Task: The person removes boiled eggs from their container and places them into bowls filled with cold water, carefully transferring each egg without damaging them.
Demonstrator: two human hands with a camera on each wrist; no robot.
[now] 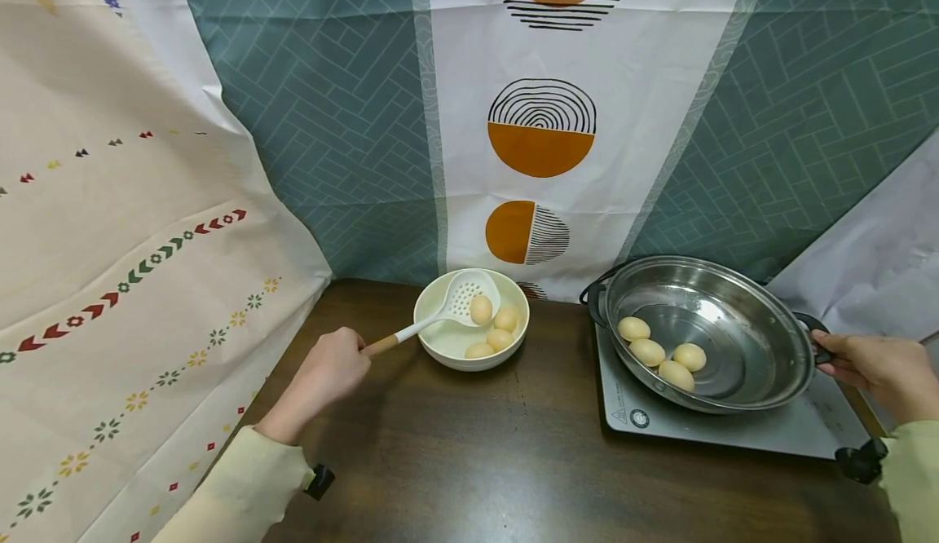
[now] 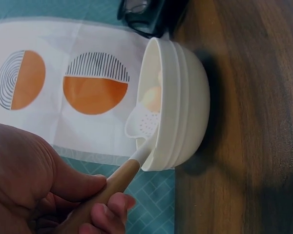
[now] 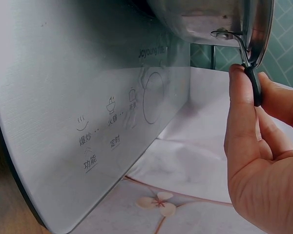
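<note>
My left hand (image 1: pixel 335 369) grips the wooden handle of a white slotted spoon (image 2: pixel 118 180). The spoon's perforated head reaches into a cream bowl (image 1: pixel 469 360) and carries one pale yellow, egg-shaped piece (image 1: pixel 480 310). Three similar pieces (image 1: pixel 500 340) lie in the bowl, on its right side. At the far right, my right hand (image 1: pixel 883 366) pinches the black side handle (image 3: pixel 254 87) of a wide steel pan (image 1: pixel 756 355) between thumb and fingers. Several pale yellow egg-shaped pieces (image 1: pixel 676 375) are gathered at the pan's left side.
The pan is over a flat grey induction cooker (image 1: pixel 734 429) with printed symbols. Both stand on a dark wooden table (image 1: pixel 469 461), right of the bowl. Patterned cloth (image 1: pixel 352 119) hangs close behind, and a cream cloth (image 1: pixel 132 298) drapes along the left.
</note>
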